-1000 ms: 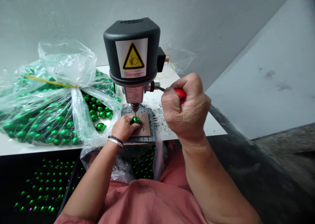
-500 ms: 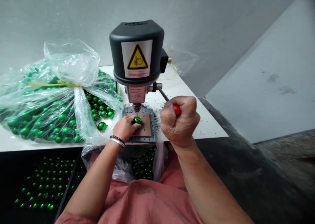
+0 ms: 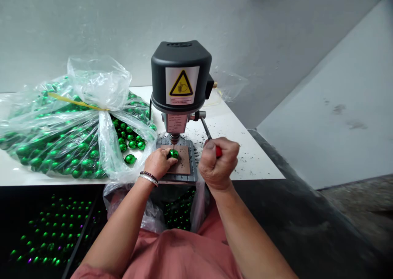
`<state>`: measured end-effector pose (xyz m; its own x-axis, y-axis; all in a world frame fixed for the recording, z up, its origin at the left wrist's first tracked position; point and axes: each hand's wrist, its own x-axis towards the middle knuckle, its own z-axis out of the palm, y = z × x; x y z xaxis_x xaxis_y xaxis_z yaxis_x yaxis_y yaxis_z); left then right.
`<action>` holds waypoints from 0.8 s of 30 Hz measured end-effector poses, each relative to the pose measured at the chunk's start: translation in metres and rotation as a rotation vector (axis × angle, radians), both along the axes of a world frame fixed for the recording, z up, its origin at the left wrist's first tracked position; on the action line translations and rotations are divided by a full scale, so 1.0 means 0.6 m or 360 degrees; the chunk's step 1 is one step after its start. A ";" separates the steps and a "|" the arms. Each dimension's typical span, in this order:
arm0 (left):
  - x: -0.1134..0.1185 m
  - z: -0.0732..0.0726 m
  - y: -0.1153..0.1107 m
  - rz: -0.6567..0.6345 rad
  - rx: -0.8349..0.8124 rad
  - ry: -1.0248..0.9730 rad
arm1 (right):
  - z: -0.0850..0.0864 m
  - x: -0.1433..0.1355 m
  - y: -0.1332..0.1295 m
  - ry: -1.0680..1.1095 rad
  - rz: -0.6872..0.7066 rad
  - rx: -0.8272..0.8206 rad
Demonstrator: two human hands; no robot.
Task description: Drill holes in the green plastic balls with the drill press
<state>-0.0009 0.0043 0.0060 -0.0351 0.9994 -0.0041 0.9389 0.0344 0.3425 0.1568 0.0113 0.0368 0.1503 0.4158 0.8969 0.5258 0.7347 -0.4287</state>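
Observation:
My left hand [image 3: 159, 163] pinches a shiny green ball [image 3: 173, 154] on a brown board [image 3: 183, 161], which lies on the base of a small drill press [image 3: 181, 78]. The thin drill bit [image 3: 174, 146] comes down at the top of the ball; whether it has entered the ball I cannot tell. My right hand [image 3: 218, 161] is wrapped around the red knob [image 3: 218, 151] of the press's feed lever [image 3: 206, 127], to the right of the machine.
A clear plastic bag [image 3: 104, 144] full of green balls lies left of the press, with several balls [image 3: 130, 159] at its opening. Dark shavings are scattered over the white table [image 3: 260, 164]. Below the table edge, an open plastic bag [image 3: 150, 213] holds more green balls.
My right hand has lowered slightly with the lever. The view has shifted, so the press appears lower and further right. My left hand still holds the ball under the bit.

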 end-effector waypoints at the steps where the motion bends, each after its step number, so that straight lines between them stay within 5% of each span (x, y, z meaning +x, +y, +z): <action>1: 0.000 -0.001 0.000 0.0002 0.0000 -0.0010 | -0.005 0.000 0.000 0.0007 0.0022 -0.0008; 5: -0.002 -0.005 0.002 0.0004 0.0020 -0.0090 | 0.013 -0.002 -0.002 0.0069 -0.0003 -0.0035; 13: -0.004 -0.007 -0.024 0.0098 0.0129 -0.0250 | 0.146 -0.008 0.013 0.0116 -0.0129 -0.0112; 20: -0.019 0.021 -0.073 -0.0335 -0.0143 -0.0532 | 0.142 -0.007 0.015 0.0064 -0.0100 -0.0085; 24: -0.023 0.025 -0.072 -0.0047 -0.0191 -0.0975 | 0.142 -0.007 0.015 0.0072 -0.0080 -0.0113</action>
